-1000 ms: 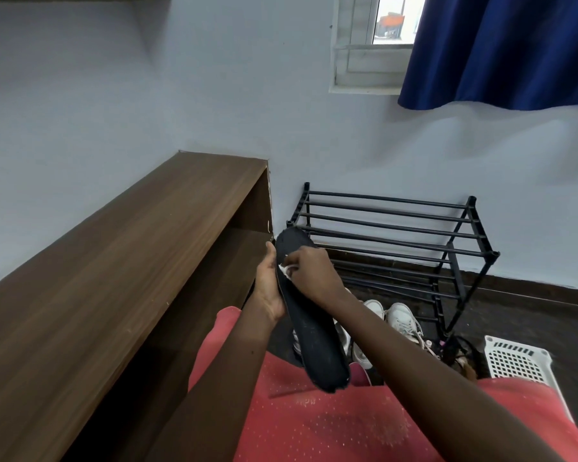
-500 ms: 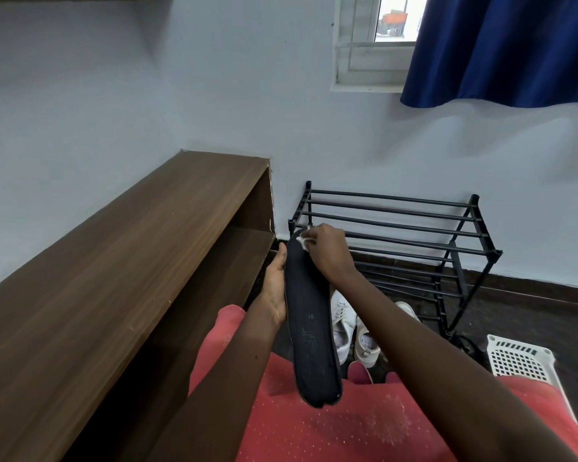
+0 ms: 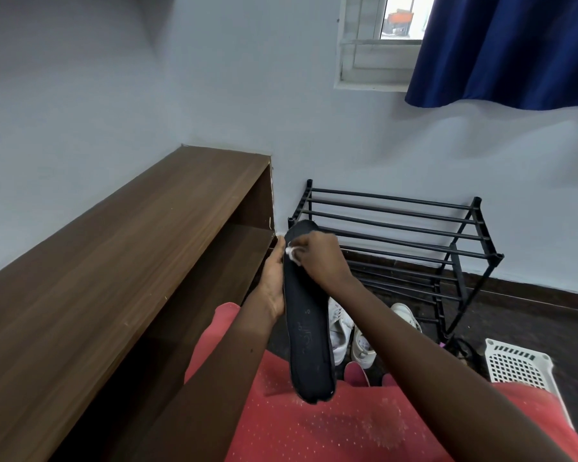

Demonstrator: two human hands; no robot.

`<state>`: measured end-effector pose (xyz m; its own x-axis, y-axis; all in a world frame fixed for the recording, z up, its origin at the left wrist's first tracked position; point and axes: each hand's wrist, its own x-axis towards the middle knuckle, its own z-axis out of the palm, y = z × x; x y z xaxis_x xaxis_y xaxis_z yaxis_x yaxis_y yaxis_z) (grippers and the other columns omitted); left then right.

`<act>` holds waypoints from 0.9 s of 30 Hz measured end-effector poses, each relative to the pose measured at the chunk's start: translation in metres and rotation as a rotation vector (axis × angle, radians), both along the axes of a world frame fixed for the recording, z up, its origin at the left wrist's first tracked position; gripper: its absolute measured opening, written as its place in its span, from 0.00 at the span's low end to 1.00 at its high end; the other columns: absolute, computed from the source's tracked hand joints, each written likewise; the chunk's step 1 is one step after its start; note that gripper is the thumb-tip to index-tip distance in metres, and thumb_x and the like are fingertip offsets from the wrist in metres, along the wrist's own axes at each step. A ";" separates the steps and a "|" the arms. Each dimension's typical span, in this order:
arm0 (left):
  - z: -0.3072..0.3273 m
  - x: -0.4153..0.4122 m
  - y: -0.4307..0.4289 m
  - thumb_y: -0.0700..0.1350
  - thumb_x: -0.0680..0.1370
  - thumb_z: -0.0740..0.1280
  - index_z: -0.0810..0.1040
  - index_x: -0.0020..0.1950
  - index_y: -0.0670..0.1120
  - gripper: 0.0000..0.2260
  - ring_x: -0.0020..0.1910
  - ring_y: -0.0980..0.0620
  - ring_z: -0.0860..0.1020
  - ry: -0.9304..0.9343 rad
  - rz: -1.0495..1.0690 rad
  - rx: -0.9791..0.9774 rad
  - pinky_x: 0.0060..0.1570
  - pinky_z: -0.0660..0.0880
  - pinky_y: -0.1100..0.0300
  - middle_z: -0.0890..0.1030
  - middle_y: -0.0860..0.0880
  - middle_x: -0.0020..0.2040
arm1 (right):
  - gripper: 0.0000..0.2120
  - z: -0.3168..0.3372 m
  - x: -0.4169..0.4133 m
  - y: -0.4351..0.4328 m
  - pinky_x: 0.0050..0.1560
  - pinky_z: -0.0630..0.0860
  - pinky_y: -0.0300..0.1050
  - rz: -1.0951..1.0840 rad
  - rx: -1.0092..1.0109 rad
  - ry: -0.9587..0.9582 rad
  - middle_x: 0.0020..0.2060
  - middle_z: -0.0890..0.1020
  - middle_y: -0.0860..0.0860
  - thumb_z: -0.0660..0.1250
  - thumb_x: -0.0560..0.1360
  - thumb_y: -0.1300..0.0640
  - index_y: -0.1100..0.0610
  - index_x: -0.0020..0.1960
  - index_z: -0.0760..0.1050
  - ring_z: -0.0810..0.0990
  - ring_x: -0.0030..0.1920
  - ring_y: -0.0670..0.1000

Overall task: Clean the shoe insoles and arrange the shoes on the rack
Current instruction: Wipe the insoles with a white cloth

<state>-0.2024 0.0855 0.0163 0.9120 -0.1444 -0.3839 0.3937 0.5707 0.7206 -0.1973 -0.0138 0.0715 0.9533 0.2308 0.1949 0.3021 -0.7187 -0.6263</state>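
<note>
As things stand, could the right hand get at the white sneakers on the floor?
Probably, once freed: the right hand pinches a small white wipe against the long black insole; the white sneakers lie uncovered on the floor below.

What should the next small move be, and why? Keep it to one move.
Probably draw the white wipe down the insole toward its heel end. The right hand pinches the wipe against the insole's top end, the left hand holds the insole by its left edge, and the long stretch below, with faint pale marks, lies uncovered.
</note>
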 end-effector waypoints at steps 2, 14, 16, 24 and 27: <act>0.002 0.000 -0.005 0.62 0.78 0.55 0.80 0.56 0.43 0.26 0.45 0.46 0.82 -0.012 -0.029 -0.023 0.48 0.77 0.53 0.83 0.41 0.47 | 0.11 -0.001 0.011 0.001 0.51 0.72 0.34 -0.056 0.011 -0.056 0.50 0.83 0.58 0.63 0.76 0.65 0.62 0.55 0.81 0.82 0.51 0.53; 0.009 0.003 -0.007 0.64 0.76 0.59 0.78 0.60 0.41 0.29 0.51 0.44 0.80 0.058 0.058 -0.047 0.54 0.76 0.52 0.81 0.39 0.51 | 0.14 -0.007 0.003 0.009 0.50 0.76 0.45 0.012 -0.089 -0.075 0.47 0.83 0.58 0.62 0.74 0.67 0.59 0.54 0.82 0.80 0.49 0.56; 0.006 0.004 -0.006 0.65 0.76 0.58 0.79 0.56 0.41 0.28 0.47 0.45 0.81 0.056 0.071 -0.046 0.51 0.76 0.53 0.82 0.40 0.47 | 0.13 -0.009 0.003 0.008 0.49 0.72 0.36 0.015 -0.068 -0.068 0.48 0.83 0.58 0.62 0.75 0.66 0.60 0.54 0.82 0.80 0.50 0.55; 0.017 -0.004 -0.012 0.60 0.79 0.58 0.81 0.54 0.43 0.23 0.43 0.47 0.84 -0.060 -0.083 -0.062 0.44 0.79 0.54 0.84 0.42 0.46 | 0.10 0.000 0.045 0.001 0.50 0.73 0.51 -0.112 -0.078 -0.189 0.47 0.79 0.62 0.61 0.77 0.64 0.66 0.51 0.81 0.78 0.48 0.59; 0.020 -0.003 -0.007 0.62 0.79 0.55 0.80 0.56 0.43 0.26 0.43 0.45 0.83 -0.057 -0.023 -0.040 0.42 0.80 0.54 0.84 0.41 0.46 | 0.10 0.003 0.040 0.001 0.50 0.73 0.49 -0.067 -0.085 -0.191 0.48 0.80 0.62 0.63 0.77 0.63 0.64 0.52 0.81 0.78 0.49 0.59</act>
<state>-0.2050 0.0786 0.0364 0.9284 -0.1798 -0.3252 0.3662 0.5912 0.7186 -0.1573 -0.0128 0.0742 0.9147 0.1912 0.3561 0.3590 -0.7891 -0.4985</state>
